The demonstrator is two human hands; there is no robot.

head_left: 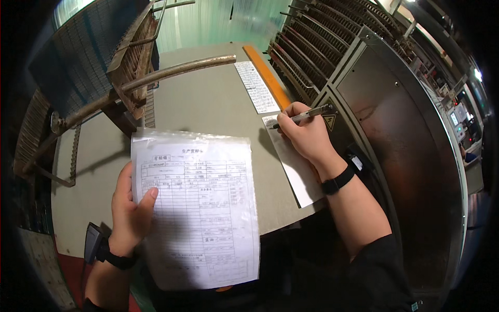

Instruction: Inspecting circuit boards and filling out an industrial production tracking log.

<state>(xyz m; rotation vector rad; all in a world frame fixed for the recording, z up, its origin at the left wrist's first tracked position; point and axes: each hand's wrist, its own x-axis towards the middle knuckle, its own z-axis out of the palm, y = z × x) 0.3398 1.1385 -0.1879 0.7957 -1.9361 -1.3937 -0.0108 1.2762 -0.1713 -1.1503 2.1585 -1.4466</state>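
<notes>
Above the table, left hand pinches paperwork, right hand a pen.

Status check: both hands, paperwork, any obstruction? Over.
Left hand holding printed form. Right hand holding pen, tip at white sheet's upper end. Printed form not covering white sheet.

Printed white form, dark pen slanted over white notepaper

Printed form: headed grid | lower sheet: handwriting | upper sheet: handwriting | panel: yellow lightning triangle
</notes>
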